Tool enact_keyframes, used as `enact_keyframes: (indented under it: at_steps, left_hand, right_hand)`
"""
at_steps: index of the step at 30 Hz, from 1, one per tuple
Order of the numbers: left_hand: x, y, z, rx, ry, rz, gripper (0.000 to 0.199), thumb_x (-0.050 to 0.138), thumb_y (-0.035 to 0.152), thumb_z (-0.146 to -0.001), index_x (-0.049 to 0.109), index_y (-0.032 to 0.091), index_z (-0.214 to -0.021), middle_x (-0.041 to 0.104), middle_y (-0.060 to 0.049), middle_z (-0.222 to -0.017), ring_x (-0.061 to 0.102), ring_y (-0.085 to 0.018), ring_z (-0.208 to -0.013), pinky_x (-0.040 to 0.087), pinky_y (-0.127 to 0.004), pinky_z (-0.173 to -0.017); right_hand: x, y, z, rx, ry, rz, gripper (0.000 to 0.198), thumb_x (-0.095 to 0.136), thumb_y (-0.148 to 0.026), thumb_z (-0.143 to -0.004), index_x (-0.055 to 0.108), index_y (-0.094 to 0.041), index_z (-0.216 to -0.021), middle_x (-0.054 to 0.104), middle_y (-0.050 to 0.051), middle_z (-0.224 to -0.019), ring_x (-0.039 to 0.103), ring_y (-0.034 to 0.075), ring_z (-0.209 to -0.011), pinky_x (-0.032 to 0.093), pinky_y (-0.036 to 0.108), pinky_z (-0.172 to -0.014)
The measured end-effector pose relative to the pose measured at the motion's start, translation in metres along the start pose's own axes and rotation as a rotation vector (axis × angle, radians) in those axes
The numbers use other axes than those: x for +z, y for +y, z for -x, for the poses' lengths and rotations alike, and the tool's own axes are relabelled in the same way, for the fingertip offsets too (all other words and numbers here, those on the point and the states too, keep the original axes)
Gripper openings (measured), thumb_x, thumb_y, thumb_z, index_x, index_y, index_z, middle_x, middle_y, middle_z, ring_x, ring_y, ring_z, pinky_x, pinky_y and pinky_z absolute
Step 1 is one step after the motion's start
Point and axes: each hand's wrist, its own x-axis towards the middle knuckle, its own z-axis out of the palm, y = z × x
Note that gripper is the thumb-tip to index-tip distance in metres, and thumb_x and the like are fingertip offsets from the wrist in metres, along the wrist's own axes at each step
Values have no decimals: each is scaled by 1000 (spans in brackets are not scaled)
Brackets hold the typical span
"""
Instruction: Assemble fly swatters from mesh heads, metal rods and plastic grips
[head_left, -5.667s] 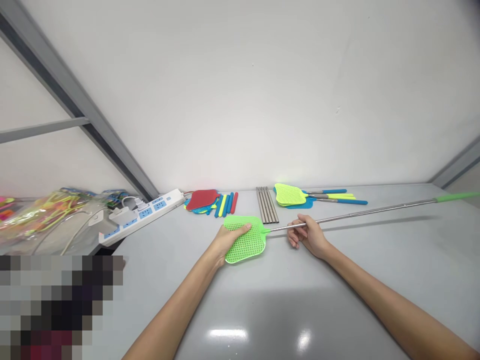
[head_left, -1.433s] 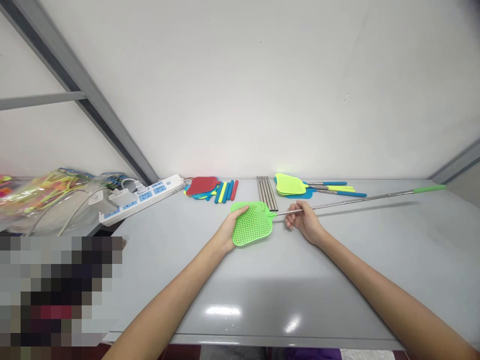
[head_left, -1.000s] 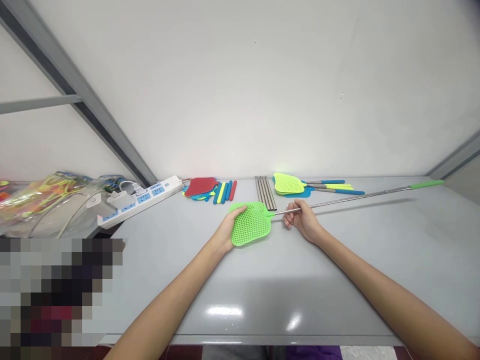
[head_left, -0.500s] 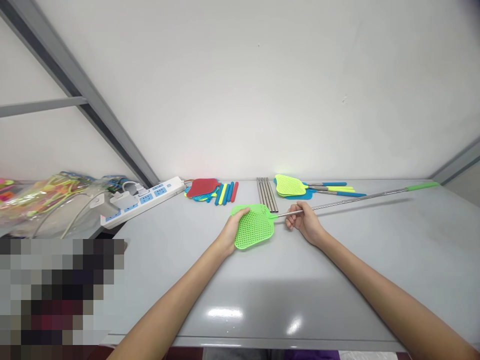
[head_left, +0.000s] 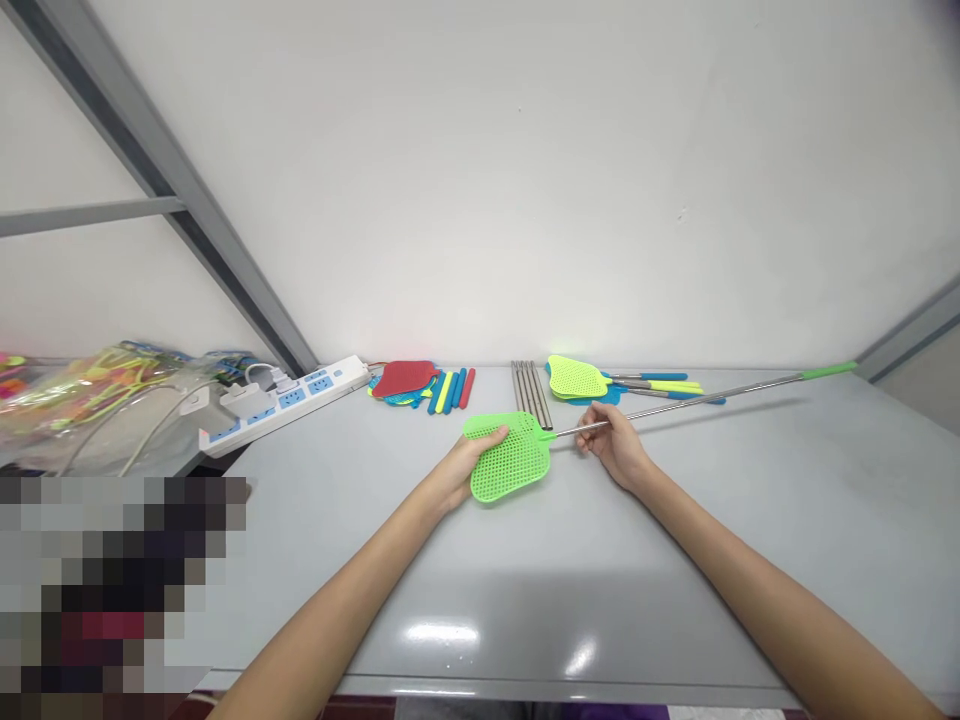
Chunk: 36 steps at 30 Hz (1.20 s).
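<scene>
A green fly swatter (head_left: 514, 468) with a perforated paddle is held just over the grey table. Its thin metal rod stretches to the right and ends in a green grip. My left hand (head_left: 463, 465) pinches the paddle's left side, thumb on top and fingers hidden beneath. Around the rod, close to the paddle, my right hand (head_left: 611, 440) is closed with curled fingers. Behind the paddle lie several metal rods (head_left: 531, 393) side by side. A stack of swatters with a yellow one (head_left: 576, 377) on top rests behind my right hand, its handles pointing right.
A red swatter head (head_left: 405, 378) tops a pile at the back left, beside several coloured grips (head_left: 451, 391). A white power strip (head_left: 292, 400) with plugs lies further left, near a clear plastic bag (head_left: 97, 410) of colourful items. The white wall (head_left: 525, 200) rises behind the table (head_left: 600, 580).
The far end of the green swatter's grip has shifted a little left. My left thumb reaches slightly further over the paddle. Both hands keep their hold.
</scene>
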Motion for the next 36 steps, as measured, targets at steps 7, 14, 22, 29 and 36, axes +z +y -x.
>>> enact_keyframes:
  at_steps: [7,14,22,29,36]
  left_hand:
    - [0,-3,-1,34,-4,6,33,57,28,-72,57,12,-101,58,-13,-106,55,-23,-95,43,-33,-83]
    - [11,-10,6,68,113,2,33,60,31,-68,59,13,-96,62,-12,-96,60,-22,-84,47,-32,-75]
    - [42,-54,27,183,468,-128,34,60,40,-65,59,14,-87,63,-10,-91,59,-22,-83,47,-31,-71]
    - [45,-57,34,244,470,-188,29,57,38,-68,59,15,-86,64,-7,-85,59,-20,-81,44,-30,-75]
    - [43,-57,33,211,539,-183,29,60,39,-65,59,15,-82,65,-7,-82,59,-21,-82,43,-31,-76]
  right_hand:
    - [-22,-36,-5,-109,139,-431,21,46,-19,-72,39,-16,-52,38,-3,-49,42,8,-48,39,23,-49]
    - [-43,-50,0,-137,147,-622,33,35,-11,-74,15,-18,-49,21,-6,-39,25,7,-34,31,21,-37]
    - [-41,-56,6,-125,108,-549,37,31,-15,-82,9,-19,-51,16,-6,-38,17,7,-31,21,20,-29]
    - [-37,-53,7,-113,82,-599,37,30,-16,-84,9,-19,-53,14,-7,-40,16,7,-31,20,19,-28]
    - [-23,-40,10,-110,75,-528,39,32,-17,-84,11,-18,-51,14,-7,-39,16,6,-31,20,18,-29]
